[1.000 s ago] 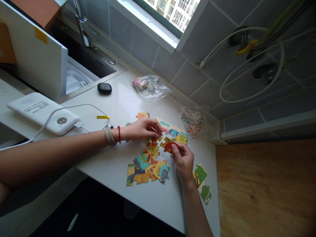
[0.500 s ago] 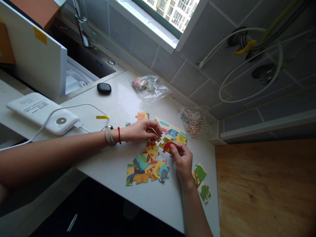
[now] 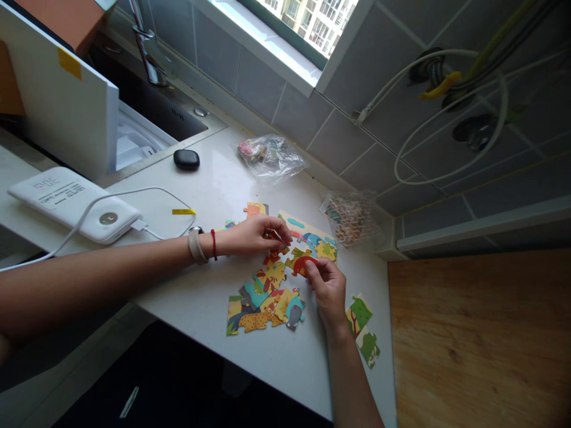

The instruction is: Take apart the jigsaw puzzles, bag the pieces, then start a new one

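Observation:
In my right hand (image 3: 328, 288) is a red, yellow and green puzzle piece (image 3: 300, 264), pinched between thumb and fingers above the counter. My left hand (image 3: 263, 233) is closed on another puzzle piece (image 3: 275, 239), partly hidden by the fingers. Beneath and in front of the hands lies a loose pile of puzzle pieces (image 3: 261, 321), one with a spotted animal. Behind the hands, joined pieces with a blue elephant (image 3: 313, 240) lie flat. An orange piece (image 3: 257, 208) is beyond my left wrist. Two green tree pieces (image 3: 359, 312) rest right of my right forearm.
Two clear plastic bags with pieces, one at the back (image 3: 270, 156) and one at the right (image 3: 350, 219), lie near the tiled wall. At left are a white power bank (image 3: 74, 205) with its cable, a black oval case (image 3: 186, 159), and a sink (image 3: 182, 119) holding a white box.
Both hands keep their grips on the puzzle pieces and have hardly moved. The whole view has shifted very slightly.

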`<state>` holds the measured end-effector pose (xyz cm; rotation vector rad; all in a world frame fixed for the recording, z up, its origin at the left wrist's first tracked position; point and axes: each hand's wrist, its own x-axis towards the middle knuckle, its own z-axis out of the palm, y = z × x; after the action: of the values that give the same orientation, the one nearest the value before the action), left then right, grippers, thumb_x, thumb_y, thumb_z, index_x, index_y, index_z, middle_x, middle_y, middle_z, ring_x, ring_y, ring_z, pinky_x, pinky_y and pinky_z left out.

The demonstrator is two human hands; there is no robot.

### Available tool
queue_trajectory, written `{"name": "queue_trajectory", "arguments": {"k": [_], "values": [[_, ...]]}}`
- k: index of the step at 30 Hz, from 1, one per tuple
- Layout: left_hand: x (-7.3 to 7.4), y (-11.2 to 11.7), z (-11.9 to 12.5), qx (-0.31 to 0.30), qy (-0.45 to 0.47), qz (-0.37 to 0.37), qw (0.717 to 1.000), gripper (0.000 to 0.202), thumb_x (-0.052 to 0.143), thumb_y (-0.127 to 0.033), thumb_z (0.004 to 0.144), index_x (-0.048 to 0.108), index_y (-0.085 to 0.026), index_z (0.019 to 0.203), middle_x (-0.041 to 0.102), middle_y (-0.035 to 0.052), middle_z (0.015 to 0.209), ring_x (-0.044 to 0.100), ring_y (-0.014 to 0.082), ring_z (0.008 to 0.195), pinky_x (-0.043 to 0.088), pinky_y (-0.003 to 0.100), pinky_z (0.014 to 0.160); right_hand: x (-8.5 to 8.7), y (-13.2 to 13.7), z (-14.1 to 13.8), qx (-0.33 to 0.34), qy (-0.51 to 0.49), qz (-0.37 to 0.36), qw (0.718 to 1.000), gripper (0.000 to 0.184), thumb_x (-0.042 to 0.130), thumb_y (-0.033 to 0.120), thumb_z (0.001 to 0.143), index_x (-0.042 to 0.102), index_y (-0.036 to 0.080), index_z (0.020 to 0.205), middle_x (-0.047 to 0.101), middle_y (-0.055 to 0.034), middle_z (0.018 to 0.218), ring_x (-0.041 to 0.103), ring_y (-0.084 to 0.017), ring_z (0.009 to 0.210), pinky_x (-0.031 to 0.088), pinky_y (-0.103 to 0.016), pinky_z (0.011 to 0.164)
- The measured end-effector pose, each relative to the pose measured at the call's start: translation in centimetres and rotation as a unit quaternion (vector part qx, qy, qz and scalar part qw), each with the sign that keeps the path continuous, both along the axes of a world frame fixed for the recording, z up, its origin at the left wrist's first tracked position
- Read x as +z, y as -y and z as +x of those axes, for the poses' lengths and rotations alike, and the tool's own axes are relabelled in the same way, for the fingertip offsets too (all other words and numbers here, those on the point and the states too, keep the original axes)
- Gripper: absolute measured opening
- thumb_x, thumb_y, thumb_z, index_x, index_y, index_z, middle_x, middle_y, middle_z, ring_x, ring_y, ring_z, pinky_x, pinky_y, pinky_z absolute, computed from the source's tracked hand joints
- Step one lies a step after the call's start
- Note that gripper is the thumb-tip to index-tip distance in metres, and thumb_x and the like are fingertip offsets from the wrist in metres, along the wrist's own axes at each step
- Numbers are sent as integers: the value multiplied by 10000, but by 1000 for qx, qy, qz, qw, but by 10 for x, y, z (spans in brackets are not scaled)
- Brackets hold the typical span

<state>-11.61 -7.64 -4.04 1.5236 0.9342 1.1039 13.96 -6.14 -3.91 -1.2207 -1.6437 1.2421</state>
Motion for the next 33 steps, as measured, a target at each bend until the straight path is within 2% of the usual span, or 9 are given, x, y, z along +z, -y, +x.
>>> {"name": "queue_trajectory", "arguments": {"k": [10,16,28,33], "values": [[1,1,0,27,-11,6,1000,116,685,-210,919,730,-151,1007,789,64,974,748,127,870,598,223,753,-3,-1,0,0,0,-6,1000,320,789,487,838,673,197,771,575,38,602,467,-115,522,384,-249,501],[-1,1,0,19,-12,4,1000,121,691,-211,912,734,-154,1010,794,66,974,750,131,866,602,233,758,-2,0,0,3,0,-1,1000,330,791,499,834,681,193,777,578,36,605,464,-111,516,396,-246,496],[-2,0,3,12,46,-15,999,132,651,-216,953,724,-143,1034,792,98,1057,760,158,973,630,308,891,1,0,-1,0,-5,-13,1000,367,800,534,811,664,196,773,608,26,624,513,-116,511,428,-245,495],[-1,0,4,19,55,-16,998,140,711,-245,917,725,-141,1010,786,92,1046,755,165,977,636,313,894,1,1,-1,8,-28,-45,999,367,823,514,787,669,203,908,656,15,678,586,-136,553,473,-242,501]]}}
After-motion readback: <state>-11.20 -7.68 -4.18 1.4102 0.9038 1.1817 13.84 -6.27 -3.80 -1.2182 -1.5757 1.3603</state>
